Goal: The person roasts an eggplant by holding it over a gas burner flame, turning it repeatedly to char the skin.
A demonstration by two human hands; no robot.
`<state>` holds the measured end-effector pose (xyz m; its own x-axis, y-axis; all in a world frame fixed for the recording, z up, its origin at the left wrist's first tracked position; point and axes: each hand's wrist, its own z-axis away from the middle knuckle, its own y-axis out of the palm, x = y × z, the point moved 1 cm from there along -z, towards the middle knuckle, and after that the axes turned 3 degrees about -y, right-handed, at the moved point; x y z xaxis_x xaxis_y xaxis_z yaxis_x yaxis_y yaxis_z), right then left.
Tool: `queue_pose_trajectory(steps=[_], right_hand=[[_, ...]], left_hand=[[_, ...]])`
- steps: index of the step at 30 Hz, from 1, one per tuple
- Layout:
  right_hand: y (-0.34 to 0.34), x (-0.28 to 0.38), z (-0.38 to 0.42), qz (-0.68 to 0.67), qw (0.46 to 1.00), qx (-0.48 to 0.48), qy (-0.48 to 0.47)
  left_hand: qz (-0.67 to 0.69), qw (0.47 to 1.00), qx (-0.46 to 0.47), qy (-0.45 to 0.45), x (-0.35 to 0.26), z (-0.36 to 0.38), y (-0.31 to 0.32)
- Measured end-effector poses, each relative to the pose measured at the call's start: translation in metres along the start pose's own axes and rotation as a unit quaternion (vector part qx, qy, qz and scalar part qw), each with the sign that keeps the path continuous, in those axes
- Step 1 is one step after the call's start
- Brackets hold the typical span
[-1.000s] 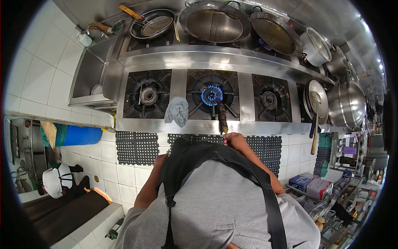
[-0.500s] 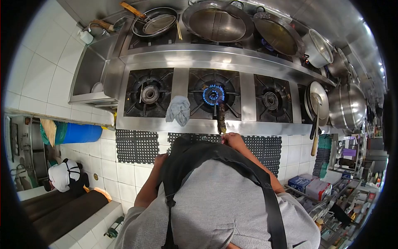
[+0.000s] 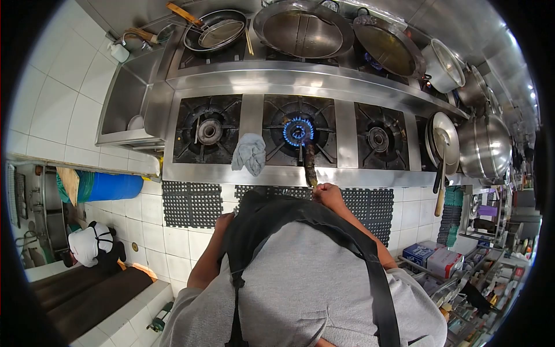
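My right hand [image 3: 329, 195] is closed, its fingers pinching the pale green stem end of a long, dark, charred eggplant [image 3: 310, 162]. The eggplant lies across the front of the middle burner [image 3: 298, 132], its far tip at the edge of the lit blue flame. Close to the black apron [image 3: 254, 225], my left hand [image 3: 224, 221] hangs low beside my body; its fingers are mostly hidden. Left of the lit burner, a crumpled grey cloth [image 3: 249, 154] rests on the steel stove top.
Unlit burners flank the flame, at left [image 3: 209, 132] and right [image 3: 378, 140]. Large pans [image 3: 303, 32] stand on the raised back row. A ladle [image 3: 442, 156] lies over stacked pans at right. At far left a person in a white top [image 3: 91, 246] bends down.
My right hand has shifted slightly to the right with the stem end, so the eggplant lies at a slightly different angle. The left hand stays about where it was.
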<state>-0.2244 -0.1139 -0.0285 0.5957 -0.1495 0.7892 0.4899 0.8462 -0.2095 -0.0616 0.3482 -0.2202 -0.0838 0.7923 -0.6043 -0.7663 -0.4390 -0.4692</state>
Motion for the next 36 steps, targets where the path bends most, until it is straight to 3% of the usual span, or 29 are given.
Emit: queue_pose_trajectory(steps=[5, 12, 15, 18, 21, 27, 30, 33, 36], right_hand=[[-0.003, -0.010, -0.004, -0.071, 0.995, 0.005, 0.067], [-0.010, -0.009, -0.011, -0.065, 0.997, -0.007, 0.047], [-0.013, 0.003, -0.010, -0.136, 0.987, 0.014, 0.090], [-0.013, 0.012, -0.006, -0.237, 0.963, 0.045, 0.118], [-0.013, 0.024, 0.001, -0.246, 0.960, 0.052, 0.124], [-0.011, 0.040, 0.010, -0.272, 0.948, 0.075, 0.151], [-0.011, 0.035, 0.006, -0.289, 0.942, 0.085, 0.149], [-0.012, 0.033, 0.005, -0.286, 0.942, 0.079, 0.156], [-0.013, 0.026, 0.004, -0.300, 0.936, 0.083, 0.164]], left_hand=[[-0.049, 0.998, -0.008, -0.041, -0.054, 0.026, -0.019], [-0.098, 0.995, 0.005, -0.028, -0.049, 0.025, -0.019], [-0.025, 0.999, -0.013, -0.045, -0.036, 0.019, -0.015], [-0.166, 0.977, -0.074, 0.114, -0.030, 0.019, -0.010], [0.057, 0.993, -0.029, -0.103, -0.033, 0.017, -0.009], [-0.010, 0.998, -0.031, -0.049, -0.030, 0.017, -0.006], [0.059, 0.984, -0.044, -0.162, -0.036, 0.020, -0.007], [0.124, 0.984, -0.031, -0.121, 0.025, -0.014, 0.014], [0.141, 0.984, -0.025, -0.110, 0.029, -0.016, 0.018]])
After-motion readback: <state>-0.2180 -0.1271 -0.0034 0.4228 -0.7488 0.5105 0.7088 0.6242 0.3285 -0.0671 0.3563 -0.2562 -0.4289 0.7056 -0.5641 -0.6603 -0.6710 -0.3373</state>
